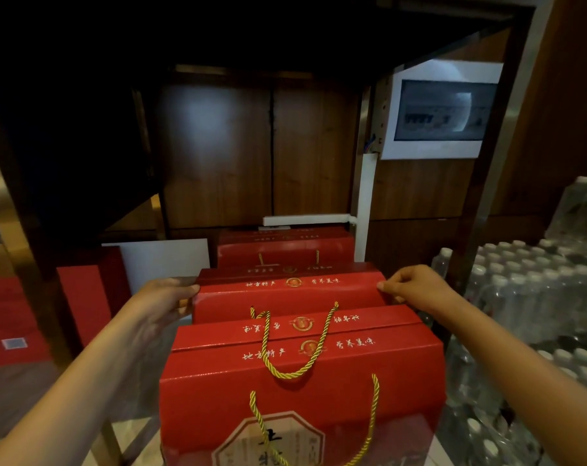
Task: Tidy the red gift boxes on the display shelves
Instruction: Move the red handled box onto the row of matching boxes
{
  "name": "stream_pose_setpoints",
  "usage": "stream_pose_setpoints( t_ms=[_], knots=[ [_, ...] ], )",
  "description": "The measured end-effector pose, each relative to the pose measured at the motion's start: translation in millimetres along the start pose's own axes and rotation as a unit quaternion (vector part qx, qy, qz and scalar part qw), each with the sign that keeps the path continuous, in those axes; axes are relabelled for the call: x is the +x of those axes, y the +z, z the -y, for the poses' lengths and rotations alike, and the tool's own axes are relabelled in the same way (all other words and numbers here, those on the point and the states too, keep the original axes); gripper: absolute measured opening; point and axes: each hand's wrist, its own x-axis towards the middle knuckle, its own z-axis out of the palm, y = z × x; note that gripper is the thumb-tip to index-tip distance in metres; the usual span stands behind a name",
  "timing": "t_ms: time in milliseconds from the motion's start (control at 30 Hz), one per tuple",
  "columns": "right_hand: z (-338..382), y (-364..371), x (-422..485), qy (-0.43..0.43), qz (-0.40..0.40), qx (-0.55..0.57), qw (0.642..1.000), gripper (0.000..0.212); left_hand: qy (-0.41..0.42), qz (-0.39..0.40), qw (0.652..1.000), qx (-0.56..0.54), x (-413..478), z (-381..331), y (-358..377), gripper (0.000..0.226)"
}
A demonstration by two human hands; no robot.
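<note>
Three red gift boxes with gold rope handles stand in a row running away from me on a low shelf. The nearest box (302, 391) fills the lower middle of the view. Behind it is the middle box (285, 295), and behind that the far box (285, 250). My left hand (164, 306) grips the middle box's left end with the thumb on its top edge. My right hand (416, 287) pinches the same box's right top corner. One handle of the middle box droops over the nearest box's top.
Shrink-wrapped packs of water bottles (534, 297) are stacked close on the right. A dark shelf frame post (487, 183) rises at the right, and an upper shelf hangs overhead. A white board (164, 260) and flat red boxes (83, 297) lean at the left.
</note>
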Motion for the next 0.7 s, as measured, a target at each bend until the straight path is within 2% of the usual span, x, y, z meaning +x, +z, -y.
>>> stream_pose_setpoints(
  t_ms=[167,367,467,533,700],
  knots=[
    [3,-1,2,0.020,0.026,-0.010,0.999,0.025,-0.002,-0.003,0.998,0.056,3,-4,-5,0.014],
    [24,-2,17,0.030,0.025,-0.098,0.994,0.029,0.016,0.003,0.986,0.164,11,-11,-8,0.028],
    [37,-4,36,0.018,0.018,-0.159,0.987,0.034,0.009,0.005,0.983,0.181,14,-14,-5,0.018],
    [46,-3,52,0.031,0.030,-0.159,0.986,0.038,0.005,-0.004,0.978,0.208,17,-17,-3,0.009],
    [55,2,96,0.068,0.086,-0.087,0.990,0.043,-0.019,-0.024,0.954,0.297,41,-21,-3,0.033]
  ],
)
